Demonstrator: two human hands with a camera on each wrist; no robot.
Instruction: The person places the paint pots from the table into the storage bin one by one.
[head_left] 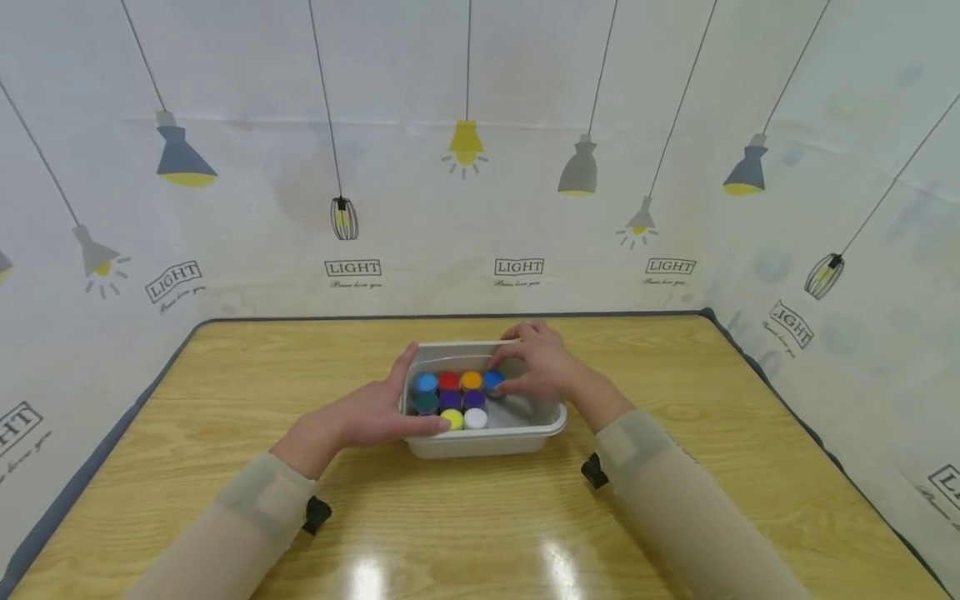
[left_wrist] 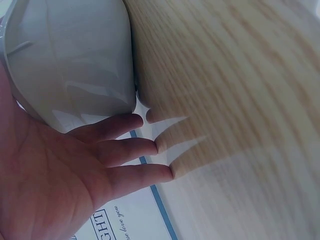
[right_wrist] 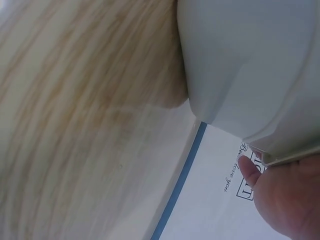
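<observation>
A white plastic tub (head_left: 480,447) sits on the table, with several small round jars packed in its left part. Their lids are light blue, red (head_left: 447,381), orange (head_left: 471,380), blue, purple, dark teal, yellow (head_left: 452,418) and white (head_left: 476,418). My left hand (head_left: 360,414) rests against the tub's left end, thumb along the front rim; in the left wrist view its fingers (left_wrist: 135,147) stretch out beside the wall. Reaching in over the back rim, my right hand (head_left: 543,364) pinches a blue-lidded jar (head_left: 492,382) at the right of the back row. The right wrist view hides that pinch.
The wood-grain table (head_left: 465,533) extends around the tub to a dark edge strip. Behind and at both sides stands a pale wall covering (head_left: 405,167) printed with lamps. A black wrist strap piece (head_left: 595,472) hangs below the right sleeve.
</observation>
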